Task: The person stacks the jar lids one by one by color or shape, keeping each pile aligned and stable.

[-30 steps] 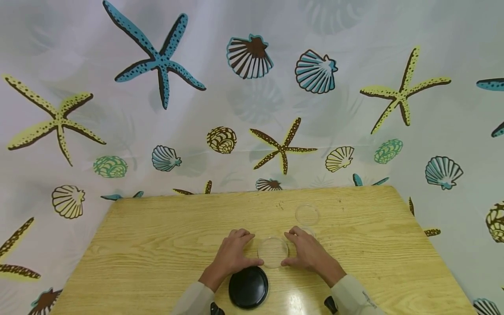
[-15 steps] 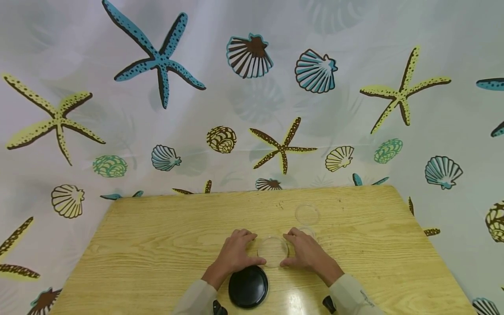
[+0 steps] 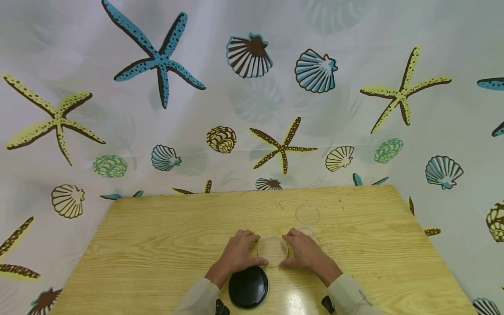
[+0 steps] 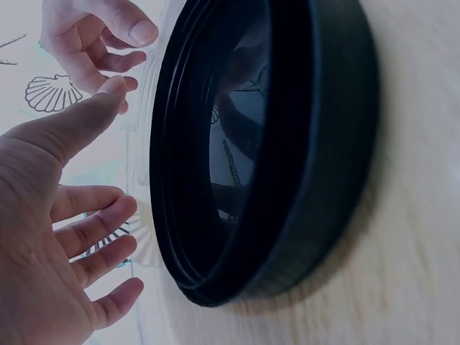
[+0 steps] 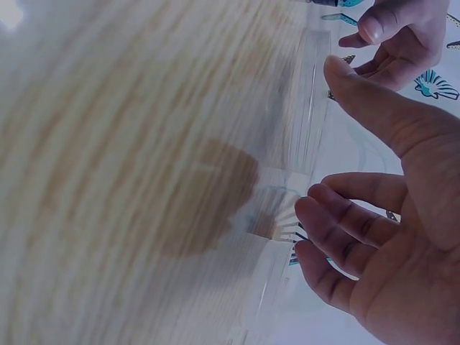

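Observation:
A clear round shallow dish lies on the table between the two hands. At its left side, my left hand has the thumb along the near rim and the fingers loosely bent, with a gap in between. Opposite it, my right hand curves loosely about the right side, thumb tip close to the near rim. Just below the left hand sits a black round shallow container; the left wrist view shows its raised, stepped rim and shiny inside. Neither hand grips anything.
Beyond the right hand lie two more clear round pieces: one farther back, and a nearer clear piece partly hidden by the fingers. The wooden table ends at a curtain printed with shells and starfish.
My left hand has slid slightly to the right, its thumb reaching further along the dish's near rim. The right hand has barely shifted; the dish and black container look unmoved.

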A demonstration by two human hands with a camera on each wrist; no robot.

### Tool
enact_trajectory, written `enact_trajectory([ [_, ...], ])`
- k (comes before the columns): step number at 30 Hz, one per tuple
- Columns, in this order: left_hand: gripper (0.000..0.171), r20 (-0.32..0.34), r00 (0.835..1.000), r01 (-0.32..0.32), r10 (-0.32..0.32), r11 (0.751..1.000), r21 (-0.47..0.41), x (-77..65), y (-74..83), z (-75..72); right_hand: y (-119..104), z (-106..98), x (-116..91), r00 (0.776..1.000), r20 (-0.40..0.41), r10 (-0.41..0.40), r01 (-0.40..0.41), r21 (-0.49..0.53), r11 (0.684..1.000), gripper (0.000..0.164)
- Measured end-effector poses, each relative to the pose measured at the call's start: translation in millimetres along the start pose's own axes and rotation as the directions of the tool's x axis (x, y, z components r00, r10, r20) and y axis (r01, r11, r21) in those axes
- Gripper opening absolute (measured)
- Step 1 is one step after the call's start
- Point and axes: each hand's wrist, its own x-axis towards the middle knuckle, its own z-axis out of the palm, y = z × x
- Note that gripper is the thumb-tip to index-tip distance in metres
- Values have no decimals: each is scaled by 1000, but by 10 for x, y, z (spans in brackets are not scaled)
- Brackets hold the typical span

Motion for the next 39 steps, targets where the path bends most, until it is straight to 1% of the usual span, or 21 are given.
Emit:
enact_trajectory([
  [7, 70, 13, 1000, -3, 3, 1000, 2, -6, 22, -3, -21, -1, 5, 1000, 26, 10, -11, 17, 1000, 77],
  [17, 67, 30, 1000, 9, -10, 1000, 20, 14, 33, 16, -25, 29, 5, 1000, 15, -4, 4, -10, 1000, 75],
  [26, 65, 30, 999, 9, -11, 998, 63, 22, 47, 15, -22, 19, 15, 999, 41, 24, -23, -17, 1000, 74],
  [35, 62, 30, 999, 23, -25, 997, 73, 46, 31, 37, -26, 5, 26, 997, 68, 40, -40, 0, 999, 73],
  [39, 62, 36, 999, 27, -29, 998, 64, 63, 23, 42, -27, 0, 36, 996, 73, 41, -41, -2, 999, 72],
])
